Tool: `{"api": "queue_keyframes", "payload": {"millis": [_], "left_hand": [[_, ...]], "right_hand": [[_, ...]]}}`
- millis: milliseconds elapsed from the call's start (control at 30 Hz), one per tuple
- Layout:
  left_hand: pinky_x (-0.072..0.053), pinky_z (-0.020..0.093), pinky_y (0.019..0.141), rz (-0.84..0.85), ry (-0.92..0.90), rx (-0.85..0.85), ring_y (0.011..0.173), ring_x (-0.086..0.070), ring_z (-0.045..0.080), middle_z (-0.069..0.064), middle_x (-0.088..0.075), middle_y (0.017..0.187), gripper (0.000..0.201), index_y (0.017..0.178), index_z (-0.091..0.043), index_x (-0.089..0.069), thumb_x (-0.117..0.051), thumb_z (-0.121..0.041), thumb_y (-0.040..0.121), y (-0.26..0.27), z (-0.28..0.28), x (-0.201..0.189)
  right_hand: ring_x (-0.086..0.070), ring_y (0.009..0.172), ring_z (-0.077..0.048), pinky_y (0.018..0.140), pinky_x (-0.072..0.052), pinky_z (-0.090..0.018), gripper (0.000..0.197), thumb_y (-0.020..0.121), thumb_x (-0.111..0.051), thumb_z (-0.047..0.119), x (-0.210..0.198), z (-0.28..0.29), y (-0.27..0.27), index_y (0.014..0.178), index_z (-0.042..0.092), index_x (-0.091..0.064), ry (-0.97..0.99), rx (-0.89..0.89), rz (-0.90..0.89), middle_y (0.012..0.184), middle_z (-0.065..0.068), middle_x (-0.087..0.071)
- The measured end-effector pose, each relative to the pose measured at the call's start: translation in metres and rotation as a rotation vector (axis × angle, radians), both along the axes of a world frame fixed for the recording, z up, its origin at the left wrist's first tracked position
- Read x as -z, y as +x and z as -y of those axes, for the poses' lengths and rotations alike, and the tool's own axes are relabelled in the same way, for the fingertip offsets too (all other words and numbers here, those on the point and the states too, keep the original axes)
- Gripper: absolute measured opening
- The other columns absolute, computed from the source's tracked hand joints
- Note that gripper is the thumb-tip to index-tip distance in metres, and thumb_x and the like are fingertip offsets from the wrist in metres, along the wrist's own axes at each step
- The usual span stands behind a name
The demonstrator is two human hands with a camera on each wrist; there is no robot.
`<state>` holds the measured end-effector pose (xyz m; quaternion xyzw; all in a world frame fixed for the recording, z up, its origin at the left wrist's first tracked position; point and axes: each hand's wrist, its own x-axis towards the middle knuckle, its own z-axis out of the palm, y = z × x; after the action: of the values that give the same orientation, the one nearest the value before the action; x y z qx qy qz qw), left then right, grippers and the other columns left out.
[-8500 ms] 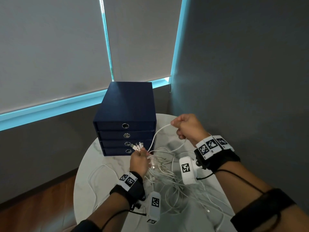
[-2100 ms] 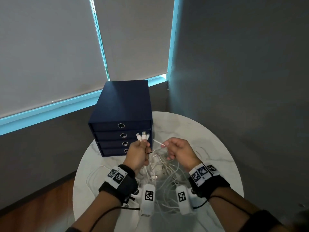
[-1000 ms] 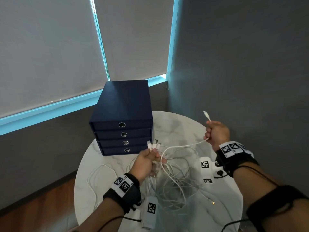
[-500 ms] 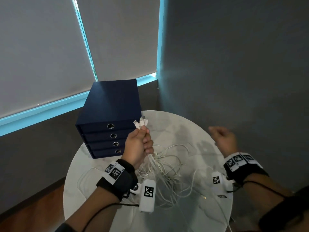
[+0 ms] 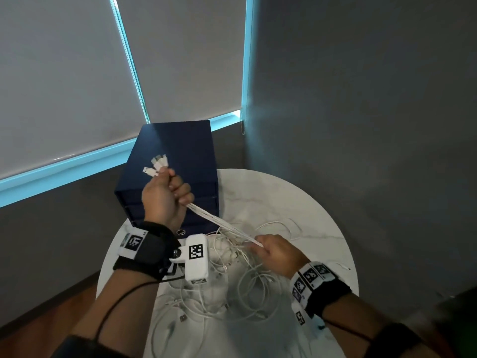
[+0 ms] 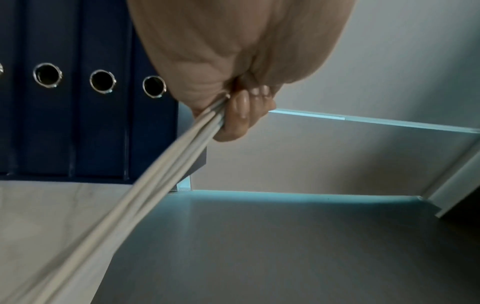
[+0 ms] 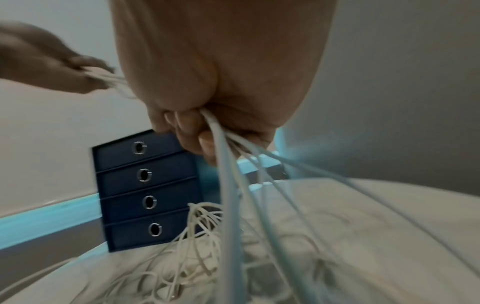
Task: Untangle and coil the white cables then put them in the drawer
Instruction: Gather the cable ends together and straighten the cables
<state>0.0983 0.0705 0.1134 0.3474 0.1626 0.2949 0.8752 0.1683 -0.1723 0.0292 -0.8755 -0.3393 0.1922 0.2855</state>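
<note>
My left hand (image 5: pixel 165 195) is raised in front of the dark blue drawer box (image 5: pixel 178 151) and grips a bundle of white cables (image 5: pixel 219 223), their plugs (image 5: pixel 156 165) sticking out above the fist. The bundle runs taut down to my right hand (image 5: pixel 273 251), which grips the same strands lower, above the table. In the left wrist view the fingers (image 6: pixel 241 111) curl round the white cables (image 6: pixel 145 185). In the right wrist view the fingers (image 7: pixel 194 133) clasp several cables (image 7: pixel 228 174) that hang to a loose tangle (image 7: pixel 197 236). All drawers (image 7: pixel 145 189) are closed.
A round white marble table (image 5: pixel 296 202) holds the box and a tangled heap of white cables (image 5: pixel 232 293). A grey wall stands close on the right, and roller blinds cover the window behind. Wooden floor lies below on the left.
My left hand has lifted the plug ends higher. My right hand, empty and out to the right half a second ago, has come back in and taken hold of the bundle, pulling it taut.
</note>
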Motion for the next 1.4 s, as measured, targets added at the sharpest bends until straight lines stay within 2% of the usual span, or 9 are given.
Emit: {"api": "queue_keyframes", "payload": {"millis": [333, 500, 600, 800, 867, 967, 1067, 1200, 1400], "left_hand": [[-0.018, 0.018, 0.036, -0.022, -0.063, -0.063, 0.04, -0.019, 0.005, -0.009, -0.025, 0.052, 0.036, 0.073, -0.022, -0.045, -0.032, -0.026, 0.106, -0.008, -0.03, 0.016], [-0.018, 0.018, 0.034, -0.056, -0.057, -0.008, 0.039, -0.019, 0.005, -0.01, -0.025, 0.052, 0.035, 0.073, -0.022, -0.045, -0.033, -0.025, 0.106, -0.011, -0.025, 0.023], [-0.017, 0.015, 0.034, -0.125, -0.004, 0.077, 0.038, -0.019, 0.004, -0.009, -0.025, 0.051, 0.034, 0.073, -0.022, -0.044, -0.031, -0.02, 0.104, -0.013, -0.009, 0.031], [-0.017, 0.014, 0.036, -0.389, 0.183, 0.338, 0.04, -0.019, 0.005, -0.007, -0.026, 0.054, 0.03, 0.078, -0.019, -0.043, -0.03, -0.017, 0.105, -0.02, 0.03, 0.063], [-0.015, 0.015, 0.037, -0.448, 0.21, 0.349, 0.041, -0.019, 0.006, -0.007, -0.027, 0.055, 0.03, 0.079, -0.019, -0.043, -0.031, -0.02, 0.107, -0.023, 0.04, 0.073], [-0.016, 0.015, 0.038, -0.442, 0.167, 0.279, 0.041, -0.02, 0.006, -0.006, -0.027, 0.056, 0.031, 0.078, -0.018, -0.044, -0.033, -0.023, 0.108, -0.025, 0.051, 0.082], [-0.017, 0.015, 0.038, -0.388, 0.11, 0.165, 0.042, -0.02, 0.006, -0.005, -0.026, 0.058, 0.033, 0.077, -0.017, -0.044, -0.034, -0.025, 0.108, -0.026, 0.057, 0.084], [-0.019, 0.016, 0.037, -0.34, 0.068, 0.093, 0.041, -0.02, 0.006, -0.005, -0.026, 0.057, 0.034, 0.076, -0.018, -0.044, -0.031, -0.021, 0.108, -0.026, 0.061, 0.087], [-0.028, 0.018, 0.037, -0.277, -0.01, 0.097, 0.038, -0.027, 0.007, -0.006, -0.031, 0.05, 0.035, 0.076, -0.015, -0.046, -0.034, -0.023, 0.108, -0.022, 0.088, 0.09]], "right_hand": [[-0.051, 0.054, -0.004, 0.042, -0.035, -0.01, 0.038, 0.092, -0.057, 0.05, 0.062, 0.107, 0.053, 0.065, 0.023, -0.056, -0.193, 0.324, -0.19, 0.058, 0.011, -0.051], [-0.063, 0.084, -0.029, 0.071, -0.038, -0.027, 0.029, 0.09, -0.068, 0.031, 0.077, 0.173, 0.075, 0.065, 0.018, -0.063, -0.243, 0.537, -0.141, 0.073, -0.007, -0.062], [-0.059, 0.076, -0.026, 0.072, -0.038, -0.03, 0.041, 0.093, -0.064, 0.017, 0.06, 0.193, 0.082, 0.053, 0.022, -0.055, -0.261, 0.61, -0.084, 0.067, -0.013, -0.059], [-0.064, 0.102, -0.04, 0.087, -0.048, -0.042, 0.053, 0.096, -0.041, 0.057, 0.031, 0.211, 0.09, 0.085, 0.015, -0.072, -0.385, 0.759, 0.092, 0.104, -0.023, -0.07], [-0.061, 0.112, -0.039, 0.096, -0.046, -0.043, 0.042, 0.097, -0.047, 0.049, 0.043, 0.212, 0.087, 0.105, 0.016, -0.071, -0.467, 0.747, 0.106, 0.119, -0.019, -0.067], [-0.062, 0.11, -0.036, 0.097, -0.048, -0.043, 0.033, 0.083, -0.053, 0.053, 0.076, 0.216, 0.085, 0.089, 0.024, -0.066, -0.615, 0.629, -0.012, 0.113, -0.014, -0.067], [-0.062, 0.109, -0.031, 0.097, -0.046, -0.042, 0.075, 0.035, -0.059, 0.094, 0.104, 0.209, 0.08, 0.082, 0.035, -0.063, -0.608, 0.41, -0.145, 0.099, -0.006, -0.066], [-0.039, 0.136, -0.025, 0.108, -0.038, -0.033, 0.1, 0.061, -0.081, 0.059, 0.072, 0.153, 0.048, 0.144, 0.027, -0.036, -0.759, 0.216, -0.129, 0.146, -0.003, -0.039], [-0.033, 0.13, -0.005, 0.11, -0.033, -0.027, 0.11, 0.048, -0.079, 0.07, 0.013, 0.04, -0.006, 0.143, 0.038, -0.034, -0.124, -0.067, 0.07, 0.14, 0.015, -0.039]]}}
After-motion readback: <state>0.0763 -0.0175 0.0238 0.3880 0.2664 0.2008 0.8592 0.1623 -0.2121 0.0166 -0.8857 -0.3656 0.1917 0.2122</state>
